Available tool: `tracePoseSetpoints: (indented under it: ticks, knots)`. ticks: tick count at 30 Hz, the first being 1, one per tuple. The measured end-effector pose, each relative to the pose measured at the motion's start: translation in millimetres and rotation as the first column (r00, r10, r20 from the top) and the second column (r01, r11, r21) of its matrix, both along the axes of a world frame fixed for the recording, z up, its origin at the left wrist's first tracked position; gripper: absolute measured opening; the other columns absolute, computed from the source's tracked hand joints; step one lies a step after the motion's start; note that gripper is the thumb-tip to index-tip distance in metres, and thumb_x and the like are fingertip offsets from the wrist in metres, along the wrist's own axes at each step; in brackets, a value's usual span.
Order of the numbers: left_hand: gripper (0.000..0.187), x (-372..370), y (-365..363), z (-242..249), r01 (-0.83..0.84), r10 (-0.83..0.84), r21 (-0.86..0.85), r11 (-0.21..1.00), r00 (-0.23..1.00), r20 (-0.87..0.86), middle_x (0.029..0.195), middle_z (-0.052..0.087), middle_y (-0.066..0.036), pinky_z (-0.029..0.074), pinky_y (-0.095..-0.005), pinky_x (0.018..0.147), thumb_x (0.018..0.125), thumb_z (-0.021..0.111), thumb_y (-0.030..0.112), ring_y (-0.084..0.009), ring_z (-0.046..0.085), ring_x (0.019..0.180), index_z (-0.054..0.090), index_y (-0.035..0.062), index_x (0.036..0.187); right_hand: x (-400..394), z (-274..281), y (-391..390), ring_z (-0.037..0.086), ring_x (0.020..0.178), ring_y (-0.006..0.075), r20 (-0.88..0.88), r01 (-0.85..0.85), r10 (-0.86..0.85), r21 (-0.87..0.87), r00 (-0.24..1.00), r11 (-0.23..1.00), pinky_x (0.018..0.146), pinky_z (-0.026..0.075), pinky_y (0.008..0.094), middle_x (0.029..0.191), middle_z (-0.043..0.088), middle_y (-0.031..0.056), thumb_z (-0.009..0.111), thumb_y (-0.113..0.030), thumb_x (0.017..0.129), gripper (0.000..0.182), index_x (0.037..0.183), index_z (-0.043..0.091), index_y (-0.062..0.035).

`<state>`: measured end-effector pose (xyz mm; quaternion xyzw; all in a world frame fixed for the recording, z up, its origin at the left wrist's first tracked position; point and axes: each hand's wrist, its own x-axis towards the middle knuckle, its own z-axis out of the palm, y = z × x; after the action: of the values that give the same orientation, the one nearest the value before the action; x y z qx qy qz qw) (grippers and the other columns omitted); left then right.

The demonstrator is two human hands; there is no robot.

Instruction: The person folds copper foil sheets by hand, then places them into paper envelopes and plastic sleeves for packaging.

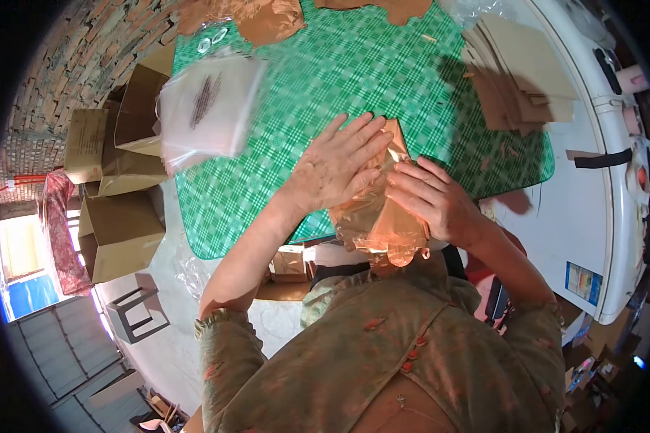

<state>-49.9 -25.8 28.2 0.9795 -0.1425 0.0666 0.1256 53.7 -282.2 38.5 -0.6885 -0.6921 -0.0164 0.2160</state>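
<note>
A shiny copper-coloured film piece (391,216) lies at the near edge of the green checked tablecloth (296,94), its scalloped lower end hanging toward the person's lap. My left hand (336,164) rests flat on the film's left side, fingers stretched toward the upper right. On the film's right side lies my right hand (432,196), its fingers extended and slightly bent, pointing left. Both palms face down, and neither hand is closed around the film. The fingertips of the two hands are a short way apart.
Clear plastic bags (213,108) lie at the table's left, near open cardboard boxes (123,234). More copper-coloured film (271,22) is at the far edge. Flat cardboard sheets (516,68) are stacked at the right, beside a white surface (585,195). A grey stool (139,314) stands on the floor.
</note>
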Motion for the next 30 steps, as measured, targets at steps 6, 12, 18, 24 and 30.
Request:
tracePoseSetpoints:
  ticks: [6, 12, 18, 24, 30]
  knots:
    - [0.060, 0.9, -2.0, 1.0, -0.002, 0.003, 0.015, 1.000, 1.000, -0.023, 0.169, 0.033, -0.010, 0.016, -0.0501, 0.129, 0.107, 0.047, 0.041, -0.0292, 0.027, 0.157, 0.039, 0.0144, 0.161, -30.6, 58.3, -3.0, 0.061, 0.125, 0.0315, -0.646, -0.325, 0.304, 0.091, 0.700, 0.941, 0.106, 0.050, 0.0408, 0.130, 0.065, 0.0137, 0.058, -0.014, 0.092, 0.041, 0.132, 0.063, -0.0035]
    - [0.061, 3.0, -6.5, 8.8, -0.013, 0.015, 0.040, 0.999, 0.998, -0.057, 0.169, 0.033, -0.009, 0.016, -0.0485, 0.130, 0.106, 0.049, 0.038, -0.0288, 0.028, 0.157, 0.039, 0.0147, 0.161, -128.1, 153.3, 47.9, 0.063, 0.098, 0.0169, -0.535, -0.437, 0.143, 0.793, -0.832, 0.423, 0.084, 0.052, 0.0323, 0.104, 0.065, 0.0081, 0.054, -0.022, 0.105, 0.026, 0.116, 0.062, -0.0001]
    - [0.060, 3.4, -7.5, 9.8, -0.023, 0.026, 0.070, 0.997, 0.999, -0.047, 0.168, 0.034, -0.008, 0.017, -0.0478, 0.130, 0.105, 0.050, 0.039, -0.0274, 0.029, 0.156, 0.041, 0.0142, 0.159, -159.6, 172.3, 71.9, 0.065, 0.098, 0.0224, -0.421, -0.411, 0.000, 0.885, -0.907, 0.219, 0.084, 0.052, 0.0360, 0.105, 0.066, 0.0113, 0.052, -0.022, 0.106, 0.027, 0.113, 0.064, 0.0004]
    - [0.061, 1.2, -5.9, 8.4, -0.027, 0.030, 0.063, 0.998, 0.998, -0.054, 0.169, 0.033, -0.008, 0.017, -0.0478, 0.130, 0.105, 0.051, 0.039, -0.0277, 0.028, 0.157, 0.041, 0.0149, 0.160, -140.2, 157.8, 64.4, 0.066, 0.098, 0.0280, -0.542, -0.556, -0.128, 0.821, -0.830, 0.129, 0.084, 0.052, 0.0398, 0.106, 0.068, 0.0145, 0.050, -0.022, 0.106, 0.029, 0.110, 0.066, 0.0010]
    - [0.061, -0.3, -5.2, 9.7, -0.017, 0.019, 0.034, 0.999, 0.998, -0.059, 0.169, 0.032, -0.008, 0.016, -0.0480, 0.130, 0.105, 0.051, 0.039, -0.0284, 0.026, 0.157, 0.040, 0.0165, 0.160, -81.5, 120.8, 43.1, 0.066, 0.097, 0.0329, -0.786, -0.675, 0.213, 0.611, -0.581, 0.413, 0.083, 0.051, 0.0432, 0.107, 0.069, 0.0173, 0.052, -0.020, 0.104, 0.027, 0.108, 0.068, 0.0014]
